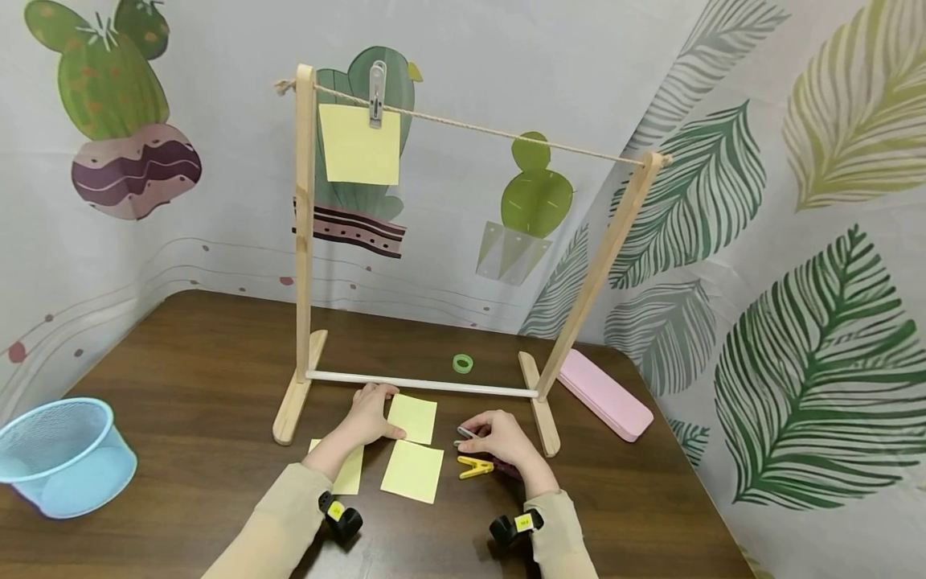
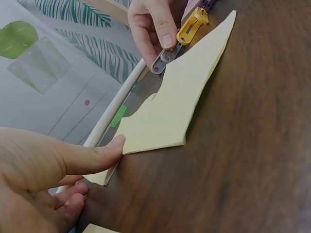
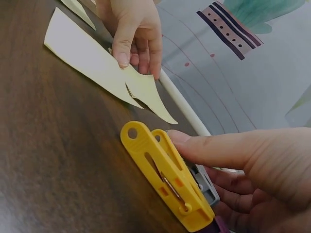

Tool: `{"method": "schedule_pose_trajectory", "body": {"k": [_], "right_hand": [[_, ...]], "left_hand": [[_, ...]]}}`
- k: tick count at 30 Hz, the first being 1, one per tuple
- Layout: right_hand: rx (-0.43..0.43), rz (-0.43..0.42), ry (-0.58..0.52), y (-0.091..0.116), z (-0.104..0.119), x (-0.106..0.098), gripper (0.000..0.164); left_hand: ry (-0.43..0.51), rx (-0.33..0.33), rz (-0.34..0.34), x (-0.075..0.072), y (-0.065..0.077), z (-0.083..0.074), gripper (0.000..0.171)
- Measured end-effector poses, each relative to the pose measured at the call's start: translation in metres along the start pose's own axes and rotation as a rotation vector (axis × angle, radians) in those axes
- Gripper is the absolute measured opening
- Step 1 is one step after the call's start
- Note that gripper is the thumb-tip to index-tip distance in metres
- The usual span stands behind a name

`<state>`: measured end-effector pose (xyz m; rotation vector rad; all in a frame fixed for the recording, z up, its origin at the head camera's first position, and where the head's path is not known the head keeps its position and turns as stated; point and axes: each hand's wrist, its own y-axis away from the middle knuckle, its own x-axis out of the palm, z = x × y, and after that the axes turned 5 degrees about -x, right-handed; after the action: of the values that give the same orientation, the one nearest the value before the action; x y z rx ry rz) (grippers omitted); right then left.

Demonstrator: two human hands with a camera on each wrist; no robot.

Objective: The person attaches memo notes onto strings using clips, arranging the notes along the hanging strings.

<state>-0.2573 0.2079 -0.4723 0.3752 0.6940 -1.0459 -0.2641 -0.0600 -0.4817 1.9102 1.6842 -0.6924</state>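
My left hand (image 1: pixel 369 416) holds a yellow sticky note (image 1: pixel 414 419) at its left side, thumb on the near edge and fingers at the far edge. Just in front of it lies a second note (image 1: pixel 412 471), and another note (image 1: pixel 350 470) is partly covered by my left forearm. My right hand (image 1: pixel 504 440) pinches a grey clothespin (image 2: pixel 162 64) between thumb and fingers. Beside it on the table are a yellow clothespin (image 3: pixel 167 179) and a purple clothespin (image 1: pixel 506 468), partly hidden by that hand. Above, a grey clothespin (image 1: pixel 377 92) clips one yellow note (image 1: pixel 360 149) to a rope.
A wooden frame (image 1: pixel 305 241) carries the rope (image 1: pixel 492 129) across its top and a white rod (image 1: pixel 419 383) low between its posts. Behind the rod lies a green tape roll (image 1: pixel 462 363). A pink case (image 1: pixel 608 396) sits right of the frame, a blue mesh basket (image 1: pixel 94 470) far left.
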Motion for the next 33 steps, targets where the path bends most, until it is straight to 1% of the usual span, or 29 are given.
{"method": "schedule_pose_trajectory", "body": {"k": [5,9,13,16,20,23,28,33], "right_hand": [[-0.006,-0.014,0.018,-0.0012,-0.0016,0.0025,0.031],[-0.015,-0.025,0.032,-0.0032,-0.0029,0.0053,0.032],[-0.023,-0.029,0.039,-0.0046,-0.0041,0.0064,0.032],[-0.024,-0.032,0.044,-0.0046,-0.0036,0.0063,0.032],[-0.024,-0.036,0.048,-0.0041,-0.0019,0.0060,0.033],[-0.026,-0.041,0.053,-0.0038,-0.0009,0.0058,0.033],[-0.027,-0.048,0.067,-0.0034,-0.0003,0.0060,0.034],[-0.036,-0.055,0.080,-0.0042,-0.0001,0.0073,0.035]], "left_hand": [[0.020,0.008,-0.008,-0.0011,0.0016,-0.0008,0.074],[0.044,0.003,-0.009,-0.0023,0.0020,-0.0013,0.075],[0.094,0.000,0.008,-0.0039,0.0009,-0.0010,0.077],[0.129,-0.010,0.022,-0.0048,0.0004,-0.0013,0.082],[0.132,-0.011,0.023,-0.0061,-0.0001,-0.0024,0.092],[0.132,-0.015,0.028,-0.0074,0.0000,-0.0045,0.096],[0.133,-0.037,0.039,-0.0084,-0.0002,-0.0061,0.088],[0.137,-0.039,0.021,-0.0087,-0.0009,-0.0040,0.076]]}}
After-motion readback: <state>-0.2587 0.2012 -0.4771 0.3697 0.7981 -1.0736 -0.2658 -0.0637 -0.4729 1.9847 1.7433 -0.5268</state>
